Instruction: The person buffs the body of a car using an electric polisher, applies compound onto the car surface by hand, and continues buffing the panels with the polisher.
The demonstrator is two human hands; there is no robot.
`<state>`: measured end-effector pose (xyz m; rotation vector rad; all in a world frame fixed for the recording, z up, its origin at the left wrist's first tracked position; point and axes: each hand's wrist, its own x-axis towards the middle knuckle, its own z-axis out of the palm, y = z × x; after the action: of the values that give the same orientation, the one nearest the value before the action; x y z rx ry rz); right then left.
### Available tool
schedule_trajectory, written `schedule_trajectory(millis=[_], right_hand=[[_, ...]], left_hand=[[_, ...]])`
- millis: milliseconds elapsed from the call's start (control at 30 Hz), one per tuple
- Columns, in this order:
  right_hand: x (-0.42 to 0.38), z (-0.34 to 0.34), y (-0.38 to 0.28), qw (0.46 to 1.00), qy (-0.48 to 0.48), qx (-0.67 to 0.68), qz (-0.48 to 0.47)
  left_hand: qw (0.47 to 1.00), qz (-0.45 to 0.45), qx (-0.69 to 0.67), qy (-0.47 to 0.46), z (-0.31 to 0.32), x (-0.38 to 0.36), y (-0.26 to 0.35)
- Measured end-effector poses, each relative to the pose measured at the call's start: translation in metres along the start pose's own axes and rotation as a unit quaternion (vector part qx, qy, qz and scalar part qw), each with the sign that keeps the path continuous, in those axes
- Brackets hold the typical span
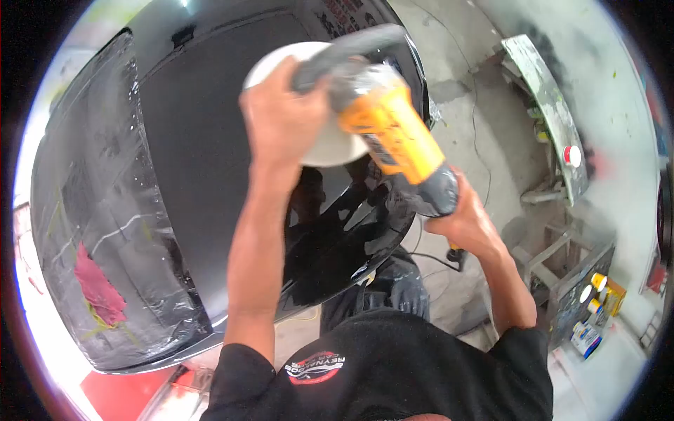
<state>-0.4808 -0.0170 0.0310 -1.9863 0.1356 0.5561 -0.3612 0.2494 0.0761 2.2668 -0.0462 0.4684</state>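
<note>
A yellow and black power polisher (397, 133) with a round white pad (333, 144) is over a glossy black car panel (203, 105). My left hand (284, 112) is wrapped round the black front handle, above the pad. My right hand (467, 217) grips the rear end of the tool, past the panel's curved edge. The pad lies flat on or just over the panel; the exact contact cannot be told. Dark reflections show in the gloss below it.
Plastic film (105, 182) covers the panel's left part, with a red cloth (98, 284) on it. At the right stand a paint-marked bench (547, 105) and a wooden frame (554, 281). Bottles (586, 338) sit at lower right. A cord (474, 119) runs along the floor.
</note>
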Motion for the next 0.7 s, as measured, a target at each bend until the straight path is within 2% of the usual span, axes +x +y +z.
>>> schedule_trajectory(millis=[33, 67, 100, 167, 233, 300, 367, 433, 500, 533, 600, 633, 667, 700], right_hand=[[-0.001, -0.004, 0.000, 1.000, 0.005, -0.021, 0.021], [-0.007, -0.005, -0.002, 0.998, 0.035, -0.031, 0.050], [-0.016, -0.009, -0.004, 0.994, 0.067, -0.041, 0.077], [-0.019, -0.029, 0.028, 0.993, 0.071, -0.067, 0.067], [-0.011, -0.044, 0.016, 0.991, 0.064, -0.101, 0.062], [0.015, -0.052, 0.011, 0.992, 0.069, -0.083, 0.063], [0.054, -0.064, 0.028, 0.996, 0.060, -0.060, 0.018], [0.087, -0.063, 0.007, 0.995, 0.050, -0.078, 0.022], [0.106, -0.053, -0.017, 0.991, 0.045, -0.119, -0.043], [0.117, -0.049, -0.029, 0.991, 0.031, -0.124, -0.040], [0.134, -0.038, -0.054, 0.992, 0.006, -0.114, -0.056], [0.140, -0.029, -0.065, 0.992, -0.005, -0.098, -0.076], [0.149, -0.019, -0.075, 0.987, -0.002, -0.131, -0.088], [0.152, -0.012, -0.082, 0.981, 0.001, -0.170, -0.093]], left_hand=[[0.999, -0.002, -0.027, -0.020, 0.008, -0.004, 0.003], [0.992, -0.082, -0.045, -0.083, 0.011, -0.006, 0.013], [0.996, -0.016, -0.065, -0.062, 0.035, -0.012, -0.003], [0.995, 0.046, -0.092, -0.002, 0.065, -0.022, -0.007], [0.993, -0.018, -0.112, -0.046, 0.075, -0.015, -0.001], [0.993, 0.007, -0.115, -0.007, 0.090, 0.004, -0.017], [0.993, 0.029, -0.108, 0.027, 0.102, 0.028, -0.041], [0.995, 0.028, -0.090, 0.042, 0.101, 0.053, -0.061], [0.996, -0.002, -0.086, 0.033, 0.086, 0.070, -0.071], [0.996, -0.017, -0.084, 0.029, 0.083, 0.078, -0.081], [0.994, 0.028, -0.035, 0.097, 0.076, 0.102, -0.108], [0.994, -0.001, -0.027, 0.103, 0.059, 0.107, -0.111], [0.921, 0.213, -0.015, 0.327, 0.065, 0.121, -0.142], [0.942, 0.173, -0.002, 0.288, 0.042, 0.121, -0.140]])
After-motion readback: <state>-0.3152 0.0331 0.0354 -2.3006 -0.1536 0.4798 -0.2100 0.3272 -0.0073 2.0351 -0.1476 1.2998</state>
